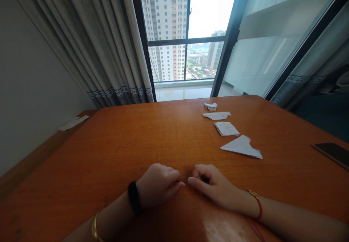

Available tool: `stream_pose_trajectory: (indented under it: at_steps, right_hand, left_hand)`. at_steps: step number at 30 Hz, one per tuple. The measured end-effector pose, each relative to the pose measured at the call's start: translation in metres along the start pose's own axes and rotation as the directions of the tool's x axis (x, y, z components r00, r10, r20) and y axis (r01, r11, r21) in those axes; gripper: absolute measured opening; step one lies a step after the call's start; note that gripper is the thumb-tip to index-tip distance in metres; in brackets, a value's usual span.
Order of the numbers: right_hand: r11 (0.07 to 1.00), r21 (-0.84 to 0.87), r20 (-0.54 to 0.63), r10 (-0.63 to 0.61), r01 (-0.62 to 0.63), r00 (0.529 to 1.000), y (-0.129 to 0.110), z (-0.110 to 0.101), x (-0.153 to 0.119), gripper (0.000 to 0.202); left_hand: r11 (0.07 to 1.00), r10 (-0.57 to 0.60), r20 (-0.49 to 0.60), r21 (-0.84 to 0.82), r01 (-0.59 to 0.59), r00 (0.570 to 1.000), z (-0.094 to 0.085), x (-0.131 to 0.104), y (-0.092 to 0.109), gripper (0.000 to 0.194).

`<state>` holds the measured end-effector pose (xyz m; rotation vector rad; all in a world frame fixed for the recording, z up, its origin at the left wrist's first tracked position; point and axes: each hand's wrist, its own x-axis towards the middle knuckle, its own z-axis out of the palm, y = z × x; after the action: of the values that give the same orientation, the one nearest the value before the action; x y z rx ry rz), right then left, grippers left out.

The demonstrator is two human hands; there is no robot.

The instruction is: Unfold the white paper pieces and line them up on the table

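My left hand (160,184) rests on the wooden table (131,136) in a loose fist, with a black band on its wrist. Close beside it, a small gap apart, lies my right hand (212,183), its fingers curled in toward the thumb. Nothing shows in either hand. Beyond the right hand is a folded white paper piece (242,147) with a pointed left end. Farther back come a folded paper square (226,128), a flat long paper fold (217,115) and a small crumpled-looking paper fold (211,106).
A dark phone (332,153) lies at the table's right edge. White paper (73,123) sits on a lower ledge at the far left. Behind the table are a grey curtain (109,45) and a dark-framed window (187,40).
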<state>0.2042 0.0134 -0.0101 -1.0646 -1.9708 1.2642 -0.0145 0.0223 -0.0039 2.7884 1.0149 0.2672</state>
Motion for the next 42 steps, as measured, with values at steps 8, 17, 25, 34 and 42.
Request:
stream_pose_trajectory:
  at_steps: [8,17,25,34,42]
  right_hand:
    - [1.0,-0.011,-0.004,-0.006,0.006,1.0,0.0013,0.0,-0.0001,0.04]
    - [1.0,-0.008,-0.005,-0.004,0.004,1.0,0.0012,0.0001,-0.0001,0.038]
    - [1.0,0.003,0.003,-0.01,0.01,1.0,-0.0004,-0.0005,-0.0009,0.037]
    - [1.0,-0.007,-0.004,-0.007,0.007,1.0,0.0022,0.0005,0.0002,0.037]
    - [1.0,-0.008,-0.008,-0.002,0.002,1.0,-0.0001,0.0003,-0.0006,0.036]
  left_hand:
    - [1.0,0.004,-0.008,-0.001,-0.004,1.0,-0.0001,0.0002,-0.0003,0.024]
    - [1.0,-0.005,-0.004,0.009,0.005,1.0,0.0008,-0.0006,-0.0003,0.024]
    - [1.0,-0.008,0.001,0.015,0.008,1.0,-0.0008,0.0,0.0006,0.024]
    - [1.0,-0.006,0.002,0.018,0.006,1.0,0.0005,0.0003,-0.0004,0.025]
    - [1.0,-0.014,0.011,0.021,0.013,1.0,-0.0003,-0.0003,0.0003,0.025]
